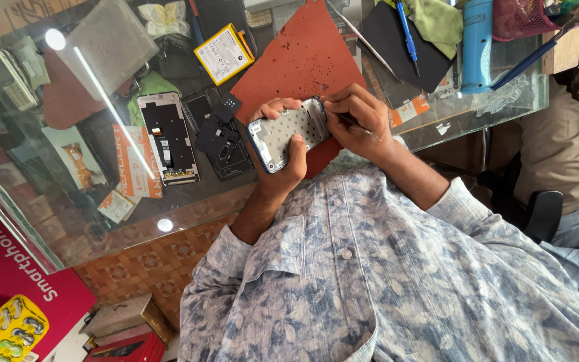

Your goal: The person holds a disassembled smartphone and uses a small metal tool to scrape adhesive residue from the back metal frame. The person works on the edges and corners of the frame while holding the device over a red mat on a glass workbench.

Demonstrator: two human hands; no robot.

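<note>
My left hand (281,157) grips an opened phone body (289,131) with a blue rim and a grey inner plate, holding it above the near edge of a red work mat (303,60). My thumb lies across its lower end. My right hand (358,119) pinches a thin metal tool (356,124) and rests its fingertips against the phone's right end. The tool's tip is hidden by my fingers.
On the glass counter (490,100) to the left lie a stripped phone board (167,137), black cover pieces (219,134) and a yellow battery (223,53). Farther back are a blue heat gun (477,43), a blue pen (407,33) and tweezers (366,43). A person sits at right (564,154).
</note>
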